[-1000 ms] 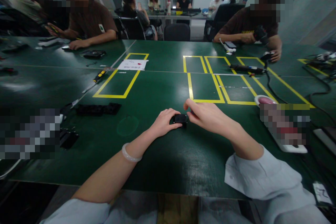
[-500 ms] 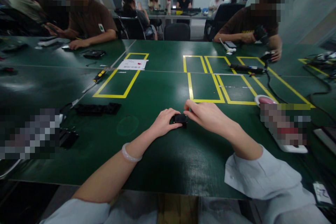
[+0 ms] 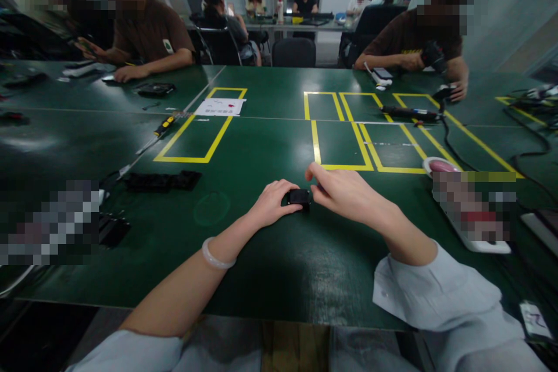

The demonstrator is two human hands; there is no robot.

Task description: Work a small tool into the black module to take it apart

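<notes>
A small black block-shaped part (image 3: 299, 196) rests on the green table. My left hand (image 3: 275, 202) is closed on it from the left, thumb on the near side and fingers on the far side. Just to the right of the part is my right hand (image 3: 333, 187), not touching it. Its index finger is bent and stands apart from the thumb, and I see nothing between them. The other fingers of this hand are partly hidden. What the part is cannot be made out.
Black parts (image 3: 161, 181) and a yellow-black screwdriver (image 3: 164, 126) lie to the left. Yellow tape outlines (image 3: 344, 167) mark the green table (image 3: 270, 261). On the right are a white-edged object (image 3: 488, 247), blurred out, and a cable (image 3: 455, 151). Two people sit opposite.
My right hand has drawn slightly right and up from the black part, and its index finger and thumb have parted. My left hand has stayed in place on the part.
</notes>
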